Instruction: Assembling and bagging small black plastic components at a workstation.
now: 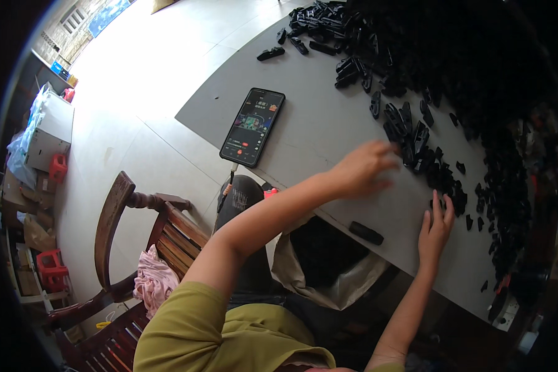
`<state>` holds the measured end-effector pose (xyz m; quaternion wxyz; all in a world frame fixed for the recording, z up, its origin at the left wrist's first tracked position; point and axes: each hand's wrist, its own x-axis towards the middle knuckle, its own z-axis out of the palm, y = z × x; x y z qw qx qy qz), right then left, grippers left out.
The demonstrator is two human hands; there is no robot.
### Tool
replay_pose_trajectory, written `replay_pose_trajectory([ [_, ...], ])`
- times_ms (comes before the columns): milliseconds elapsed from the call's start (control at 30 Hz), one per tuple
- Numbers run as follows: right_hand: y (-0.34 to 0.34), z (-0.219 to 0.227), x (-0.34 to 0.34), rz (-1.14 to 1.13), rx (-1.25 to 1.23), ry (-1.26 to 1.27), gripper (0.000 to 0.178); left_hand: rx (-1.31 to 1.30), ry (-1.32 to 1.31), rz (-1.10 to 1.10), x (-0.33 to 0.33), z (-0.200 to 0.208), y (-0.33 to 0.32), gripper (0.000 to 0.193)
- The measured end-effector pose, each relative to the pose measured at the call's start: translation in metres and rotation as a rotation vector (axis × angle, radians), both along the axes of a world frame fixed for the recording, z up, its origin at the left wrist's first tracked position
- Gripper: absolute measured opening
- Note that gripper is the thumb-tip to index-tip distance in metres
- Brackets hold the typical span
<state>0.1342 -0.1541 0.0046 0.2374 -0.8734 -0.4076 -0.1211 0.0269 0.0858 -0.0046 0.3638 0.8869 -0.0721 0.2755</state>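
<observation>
My left hand (pixel 367 168) is over the grey table (pixel 316 139), just left of a cluster of long black plastic clips (pixel 409 133). Motion blurs its fingers, so whether they hold anything does not show. My right hand (pixel 436 230) rests farther right and nearer the table's front edge. Its fingers are stretched out, with the tips at a small heap of short black plastic pieces (pixel 447 186). One larger dark, rounded oblong piece (pixel 366 233) lies alone by the front edge, between my two forearms.
Many black clips (pixel 328 22) are piled at the far side, merging into a dark mass at right. A phone (pixel 253 127) with a cable lies on the left. Below the edge hangs an open pale sack (pixel 338 291) with a dark inside. A wooden chair (pixel 115 229) stands left.
</observation>
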Motion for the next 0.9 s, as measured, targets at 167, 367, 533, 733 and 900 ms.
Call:
replay_pose_trajectory([
  [167, 0.002, -0.020, 0.006, -0.035, -0.064, -0.057, 0.032, 0.206, -0.083, 0.430, 0.080, -0.006, 0.002, 0.048],
  [367, -0.001, -0.015, -0.003, 0.003, 0.079, 0.156, 0.027, 0.179, 0.208, 0.345, 0.086, -0.011, 0.005, 0.052],
  [533, -0.008, -0.010, -0.007, 0.116, 0.047, 0.152, 0.031, 0.285, 0.132, 0.329, 0.049, -0.018, -0.003, 0.055],
  [733, 0.000, 0.000, -0.026, -0.034, 0.245, 0.340, 0.027, 0.317, 0.151, 0.329, 0.008, -0.013, -0.016, 0.051],
  [900, -0.005, -0.015, -0.032, 0.050, 0.458, 0.524, 0.019, 0.114, -0.079, 0.416, -0.011, -0.001, -0.011, 0.033],
])
